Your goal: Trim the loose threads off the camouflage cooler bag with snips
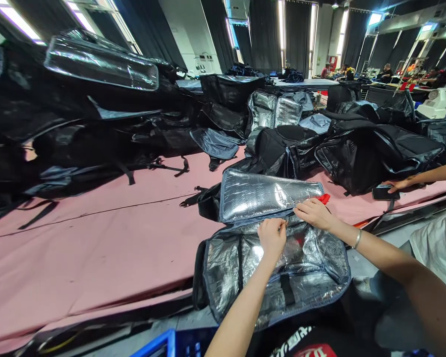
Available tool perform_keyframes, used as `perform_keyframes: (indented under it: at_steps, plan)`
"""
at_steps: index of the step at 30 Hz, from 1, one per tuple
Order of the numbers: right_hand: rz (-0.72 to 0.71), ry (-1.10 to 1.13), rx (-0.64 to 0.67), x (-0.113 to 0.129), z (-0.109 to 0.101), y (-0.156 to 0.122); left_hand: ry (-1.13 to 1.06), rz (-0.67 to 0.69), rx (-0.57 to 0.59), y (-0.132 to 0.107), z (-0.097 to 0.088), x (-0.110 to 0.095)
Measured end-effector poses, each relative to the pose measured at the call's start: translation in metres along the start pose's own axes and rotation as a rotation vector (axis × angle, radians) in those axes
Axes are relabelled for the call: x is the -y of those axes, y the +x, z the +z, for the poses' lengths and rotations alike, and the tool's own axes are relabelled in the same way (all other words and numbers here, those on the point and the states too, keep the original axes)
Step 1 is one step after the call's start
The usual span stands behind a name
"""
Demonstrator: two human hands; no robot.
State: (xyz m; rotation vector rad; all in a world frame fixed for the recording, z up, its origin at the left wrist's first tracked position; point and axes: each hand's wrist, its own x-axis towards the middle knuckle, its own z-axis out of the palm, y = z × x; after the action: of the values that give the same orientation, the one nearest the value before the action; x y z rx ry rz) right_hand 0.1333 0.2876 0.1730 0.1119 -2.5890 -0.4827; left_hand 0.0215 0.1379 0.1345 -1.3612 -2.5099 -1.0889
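An insulated bag (223, 267) with silver foil lining lies open in front of me, its foil-lined lid (260, 196) folded back away from me. My left hand (272, 237) is closed in a pinch over the seam between lid and body; what its fingertips hold is too small to make out. Just right of it, my right hand (314, 213) has its fingers bent over the lid's near edge, gripping it near the right corner. A small red piece (324, 199) shows beside those fingers. A black strap (287, 290) lies inside the bag's near wall.
The bag rests at the near edge of a pink-covered table (134, 238). Black bags (357, 148) pile up behind and at left. A co-worker's hand (403, 183) touches a dark phone-like object (384, 192) at right. A blue crate (171, 342) stands below the table edge.
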Motion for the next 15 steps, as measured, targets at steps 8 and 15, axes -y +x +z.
perform_keyframes:
  at_steps: [8,15]
  plan:
    - [0.277,0.345,-0.027,0.002,0.015,-0.003,-0.2,-0.115,0.317,-0.011,-0.012,0.021]
    - [0.447,0.589,0.14,0.03,0.025,0.034,-0.815,-0.487,0.043,-0.011,0.0,0.046]
